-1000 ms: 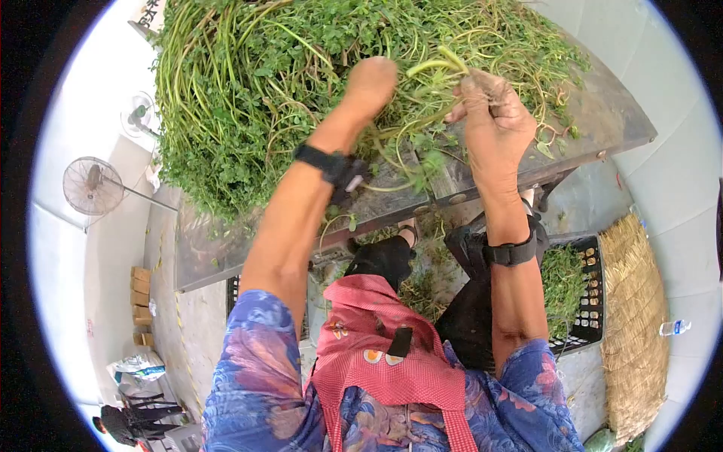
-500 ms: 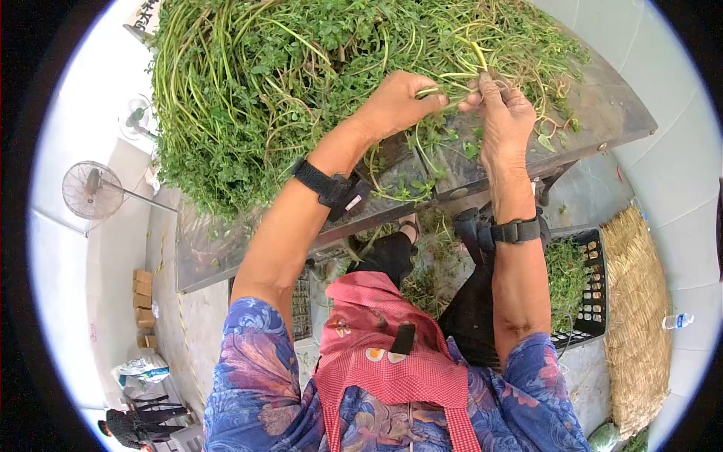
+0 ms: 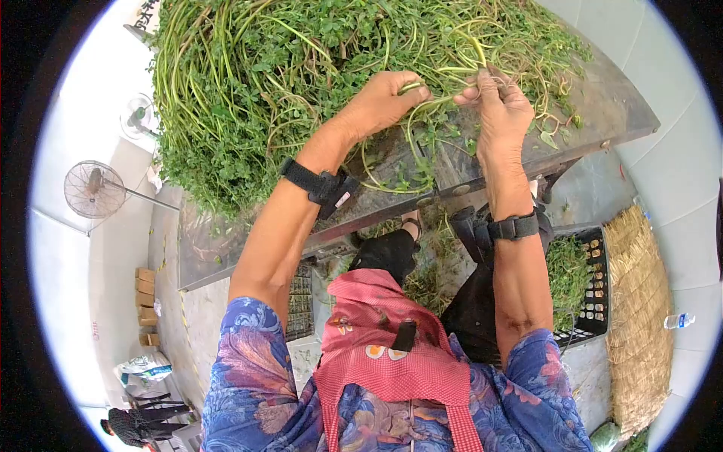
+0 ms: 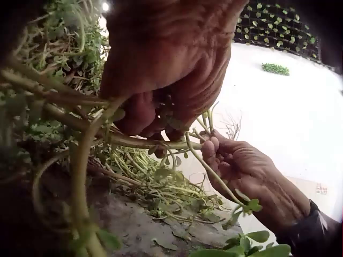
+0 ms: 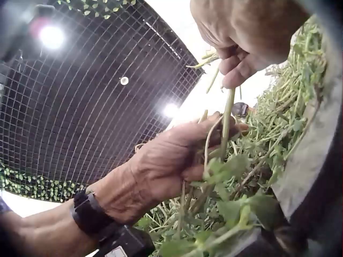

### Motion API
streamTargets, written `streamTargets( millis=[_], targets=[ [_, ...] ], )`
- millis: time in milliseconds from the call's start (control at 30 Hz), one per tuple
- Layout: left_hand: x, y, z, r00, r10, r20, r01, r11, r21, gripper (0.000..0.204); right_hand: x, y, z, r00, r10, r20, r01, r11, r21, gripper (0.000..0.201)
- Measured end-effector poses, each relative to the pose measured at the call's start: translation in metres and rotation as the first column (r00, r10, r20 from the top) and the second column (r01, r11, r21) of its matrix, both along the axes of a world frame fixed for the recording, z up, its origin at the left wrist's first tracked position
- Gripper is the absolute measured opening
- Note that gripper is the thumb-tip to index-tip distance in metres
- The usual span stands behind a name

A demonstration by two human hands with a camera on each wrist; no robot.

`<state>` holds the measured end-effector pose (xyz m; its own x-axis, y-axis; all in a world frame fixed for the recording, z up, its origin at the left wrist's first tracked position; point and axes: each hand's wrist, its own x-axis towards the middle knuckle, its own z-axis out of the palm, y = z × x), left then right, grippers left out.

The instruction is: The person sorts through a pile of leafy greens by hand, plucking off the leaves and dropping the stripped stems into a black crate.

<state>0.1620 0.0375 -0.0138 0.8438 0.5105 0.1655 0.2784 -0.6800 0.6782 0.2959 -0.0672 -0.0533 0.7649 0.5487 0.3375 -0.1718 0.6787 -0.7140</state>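
Observation:
A large heap of leafy greens (image 3: 248, 113) with long pale stems and small rounded leaves, like purslane, covers the table. Over its near edge, my left hand (image 3: 385, 102) grips several leafy stems (image 4: 80, 144), whose leafy ends hang toward the table's front edge. My right hand (image 3: 506, 109) is just to the right, pinching stems (image 5: 228, 118) between thumb and fingers; pale cut-looking ends poke up above it. In the right wrist view a thick stem runs from the right fingertips down to the left hand (image 5: 161, 160).
The dark metal table (image 3: 610, 113) has loose sprigs on its right part. Below on the right stand a black crate (image 3: 595, 279) of greens and a straw mat roll (image 3: 636, 316). A fan (image 3: 96, 188) and cardboard boxes (image 3: 144, 294) are at left; another person (image 3: 143, 426) is at lower left.
My left hand came from over the heap to beside the right hand, then drew slightly left with its stems. The right hand stays nearly in place, still pinching.

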Motion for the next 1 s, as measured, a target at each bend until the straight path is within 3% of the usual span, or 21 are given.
streamTargets(
  millis=[33, 67, 200, 300, 367, 400, 500, 600, 667, 767, 900, 1000],
  targets=[
    [0.000, -0.002, -0.001, 0.999, -0.033, -0.016, 0.032, 0.999, -0.021, 0.026, 0.001, 0.000, 0.000, 0.999, 0.000, -0.039, 0.000, 1.000, 0.009, 0.020],
    [0.001, 0.000, -0.001, 0.998, -0.057, -0.016, 0.057, 0.996, 0.064, 0.029, 0.001, 0.001, -0.001, 0.999, 0.000, -0.040, 0.000, 1.000, 0.008, 0.020],
    [0.005, -0.005, -0.002, 0.994, -0.082, 0.072, 0.080, 0.996, 0.027, 0.029, 0.002, 0.003, -0.001, 0.998, -0.016, -0.063, 0.017, 1.000, 0.009, 0.020],
    [0.007, -0.003, -0.005, 0.992, -0.123, -0.004, 0.123, 0.992, 0.032, 0.028, 0.003, 0.004, -0.003, 0.998, -0.017, -0.067, 0.018, 1.000, 0.009, 0.021],
    [0.007, 0.000, -0.010, 0.983, -0.161, -0.089, 0.178, 0.954, 0.240, 0.026, 0.003, 0.005, -0.004, 0.998, -0.011, -0.061, 0.012, 1.000, 0.011, 0.021],
    [0.007, 0.001, -0.013, 0.983, -0.161, -0.089, 0.177, 0.955, 0.239, 0.026, 0.004, 0.006, -0.004, 0.997, -0.012, -0.072, 0.013, 1.000, 0.013, 0.021],
    [0.006, -0.003, -0.017, 0.990, -0.088, -0.108, 0.111, 0.965, 0.237, 0.024, 0.004, 0.006, -0.003, 0.997, -0.008, -0.080, 0.010, 1.000, 0.025, 0.022],
    [0.006, -0.012, -0.014, 0.997, -0.050, -0.059, 0.068, 0.933, 0.354, 0.023, 0.004, 0.006, -0.003, 0.997, 0.008, -0.081, -0.004, 0.999, 0.045, 0.022],
    [0.008, -0.018, -0.009, 0.994, 0.080, -0.072, -0.033, 0.863, 0.505, 0.021, 0.003, 0.006, -0.003, 0.996, 0.019, -0.084, -0.014, 0.998, 0.056, 0.022],
    [0.012, -0.013, -0.012, 0.988, 0.157, -0.009, -0.127, 0.831, 0.542, 0.023, -0.002, 0.007, -0.001, 0.998, 0.026, -0.061, -0.023, 0.998, 0.058, 0.020],
    [0.012, -0.005, -0.011, 0.971, 0.238, 0.026, -0.220, 0.844, 0.489, 0.026, -0.022, 0.007, 0.003, 0.999, 0.025, -0.021, -0.023, 0.997, 0.076, 0.016],
    [0.009, 0.009, -0.008, 0.934, 0.294, 0.201, -0.353, 0.836, 0.421, 0.028, -0.034, 0.000, 0.010, 0.997, 0.034, 0.062, -0.037, 0.998, 0.050, 0.016]
  ],
)
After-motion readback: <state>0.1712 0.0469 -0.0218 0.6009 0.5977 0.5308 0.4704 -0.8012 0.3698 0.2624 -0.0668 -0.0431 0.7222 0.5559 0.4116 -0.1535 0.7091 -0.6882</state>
